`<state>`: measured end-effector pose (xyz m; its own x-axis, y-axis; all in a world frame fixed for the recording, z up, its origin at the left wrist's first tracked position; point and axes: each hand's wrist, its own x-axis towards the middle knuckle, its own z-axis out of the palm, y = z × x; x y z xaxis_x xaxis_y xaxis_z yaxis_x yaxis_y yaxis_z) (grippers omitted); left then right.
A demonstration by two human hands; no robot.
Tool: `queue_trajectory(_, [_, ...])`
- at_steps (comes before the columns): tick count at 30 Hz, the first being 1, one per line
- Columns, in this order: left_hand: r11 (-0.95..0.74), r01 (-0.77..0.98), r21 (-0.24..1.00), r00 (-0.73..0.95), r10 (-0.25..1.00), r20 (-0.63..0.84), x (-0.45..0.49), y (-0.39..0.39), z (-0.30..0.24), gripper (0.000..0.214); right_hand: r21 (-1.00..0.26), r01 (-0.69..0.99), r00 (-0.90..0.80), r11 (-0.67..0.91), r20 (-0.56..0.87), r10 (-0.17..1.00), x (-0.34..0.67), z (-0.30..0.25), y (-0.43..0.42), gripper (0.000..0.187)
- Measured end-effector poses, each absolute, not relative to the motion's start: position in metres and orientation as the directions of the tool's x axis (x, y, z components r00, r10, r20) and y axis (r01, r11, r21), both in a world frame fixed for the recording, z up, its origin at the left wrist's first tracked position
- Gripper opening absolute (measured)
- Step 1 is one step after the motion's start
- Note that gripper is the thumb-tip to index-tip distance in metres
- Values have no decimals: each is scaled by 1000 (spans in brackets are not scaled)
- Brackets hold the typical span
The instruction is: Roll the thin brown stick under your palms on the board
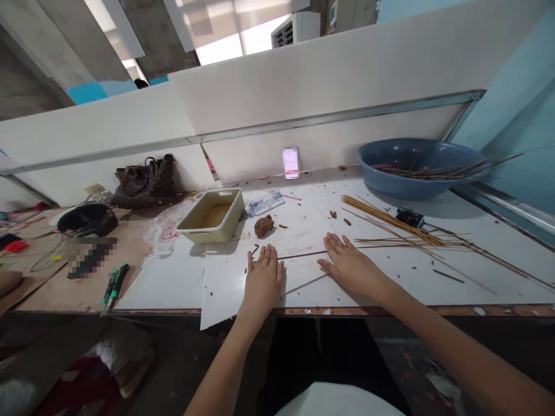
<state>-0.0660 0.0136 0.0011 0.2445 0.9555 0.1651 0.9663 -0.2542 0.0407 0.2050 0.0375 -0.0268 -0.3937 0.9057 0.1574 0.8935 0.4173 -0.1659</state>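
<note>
My left hand (263, 280) lies palm down on the white board, fingers stretched out. To its right, my right hand (353, 266) is also flat with its fingers spread. A thin dark brown stick (302, 254) runs between them, its ends reaching under or beside my fingers; contact is hidden. Nearer the table edge, a thin grey line or stick (306, 283) slants between the hands. Beyond my left fingertips sits a brown clay-like lump (263, 226). Small brown pieces (333, 214) lie past my right hand, and a bundle of thin tan sticks (390, 218) fans out to its right.
A pale green basin (212, 234) stands left of the lump, beside a clear plastic packet (265, 202). A phone (291, 163) leans on the back panel. At the right is a blue tub (403, 186) with long sticks; farther left are a handbag (147, 188) and green-black cutters (116, 284).
</note>
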Motion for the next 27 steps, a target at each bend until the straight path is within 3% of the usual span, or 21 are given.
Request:
queue_trajectory(9, [-297,954,34,286,940,187,-84,-46,-18,58,-121,889,-401,442,260,878,213,-52,-29,84])
queue_trajectory(18, [-212,977,24,208,972,109,-70,14,7,57,-121,900,-412,418,72,908,210,-13,35,84])
queue_trajectory(27, [-281,959,23,269,937,223,-93,-43,-26,59,-105,889,-412,446,241,879,220,-47,-27,81])
